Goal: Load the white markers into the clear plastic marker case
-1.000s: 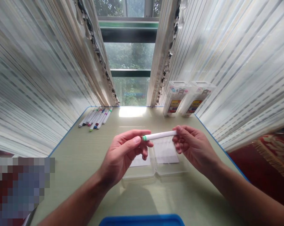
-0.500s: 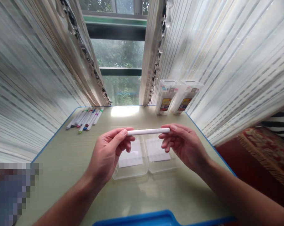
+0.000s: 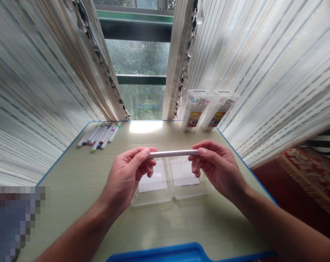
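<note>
A white marker [image 3: 173, 154] is held level above the table, its two ends covered by my fingers. My left hand [image 3: 129, 165] pinches one end between thumb and forefinger, and my right hand [image 3: 215, 162] pinches the other end the same way. Below them an unfolded clear plastic case [image 3: 154, 201] lies on the table, with a white paper insert [image 3: 153, 183] in its left half and another white insert [image 3: 185, 176] in its right half. My hands partly cover the case.
Several white markers with coloured caps [image 3: 102, 135] lie in a pile at the back left of the pale green table [image 3: 72, 203]. Two clear plastic cases with labels [image 3: 195, 112] stand at the back right, near the curtain. A blue edge [image 3: 159, 253] runs along the table's front.
The view has shifted slightly. Both hands keep their pinch on the marker, which looks a little greyer along its side, as if rolled or tilted slightly.
</note>
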The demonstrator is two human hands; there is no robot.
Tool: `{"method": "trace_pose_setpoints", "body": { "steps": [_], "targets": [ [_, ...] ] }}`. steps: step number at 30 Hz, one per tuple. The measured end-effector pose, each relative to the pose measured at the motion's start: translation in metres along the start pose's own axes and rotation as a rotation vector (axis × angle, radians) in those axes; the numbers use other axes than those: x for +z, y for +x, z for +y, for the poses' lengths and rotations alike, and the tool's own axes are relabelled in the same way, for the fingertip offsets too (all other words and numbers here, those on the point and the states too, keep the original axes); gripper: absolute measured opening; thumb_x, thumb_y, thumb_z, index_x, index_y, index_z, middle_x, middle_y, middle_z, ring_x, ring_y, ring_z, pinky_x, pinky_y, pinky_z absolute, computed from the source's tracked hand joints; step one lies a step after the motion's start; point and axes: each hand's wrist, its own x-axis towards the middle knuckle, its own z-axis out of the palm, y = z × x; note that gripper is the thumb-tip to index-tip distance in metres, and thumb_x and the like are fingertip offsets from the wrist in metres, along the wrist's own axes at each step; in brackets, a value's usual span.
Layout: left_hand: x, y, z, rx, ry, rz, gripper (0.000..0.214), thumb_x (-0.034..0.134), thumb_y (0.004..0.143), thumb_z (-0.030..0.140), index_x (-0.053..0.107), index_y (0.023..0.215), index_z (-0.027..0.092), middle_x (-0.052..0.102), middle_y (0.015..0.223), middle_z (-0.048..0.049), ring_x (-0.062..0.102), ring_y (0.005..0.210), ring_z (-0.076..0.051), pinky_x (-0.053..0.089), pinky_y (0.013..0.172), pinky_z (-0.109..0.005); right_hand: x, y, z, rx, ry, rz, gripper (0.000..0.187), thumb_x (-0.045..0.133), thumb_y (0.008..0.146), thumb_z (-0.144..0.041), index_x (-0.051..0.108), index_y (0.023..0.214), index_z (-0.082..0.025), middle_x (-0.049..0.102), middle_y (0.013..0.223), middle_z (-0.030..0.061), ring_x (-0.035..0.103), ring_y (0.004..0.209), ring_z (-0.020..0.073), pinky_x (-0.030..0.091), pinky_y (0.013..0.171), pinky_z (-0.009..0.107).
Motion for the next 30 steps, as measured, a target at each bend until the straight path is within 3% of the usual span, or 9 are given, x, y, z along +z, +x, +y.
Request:
{"method": "trace_pose_setpoints", "body": {
  "steps": [12, 30],
  "targets": [
    [-0.0036, 0.0013, -0.0027, 0.07, 0.078, -0.003, 0.016, 0.086, 0.077, 0.025, 0.087, 0.087, 0.012, 0.072, 0.068, -0.0035, 0.058, 0.057, -0.009, 0.046, 0.056, -0.018, 0.0017, 0.0008, 0.0009, 0.03, -0.043, 0.011, 0.017, 0.09, 0.079, -0.031, 0.087, 0.089, -0.017, 0.079, 0.068, 0.0059, 0.066, 0.047, 0.0113, 0.053, 0.041, 0.018],
    [-0.0006, -0.0032, 0.0026, 0.04, 0.066, -0.024, 0.016, 0.082, 0.076, 0.025, 0.085, 0.082, 0.011, 0.071, 0.062, -0.0053, 0.06, 0.057, -0.012, 0.046, 0.054, -0.02, 0.0022, 0.0003, 0.0008, 0.013, -0.059, 0.033, 0.014, 0.089, 0.079, -0.028, 0.082, 0.084, -0.017, 0.076, 0.066, 0.0036, 0.064, 0.046, 0.0111, 0.051, 0.04, 0.018]
  ]
}}
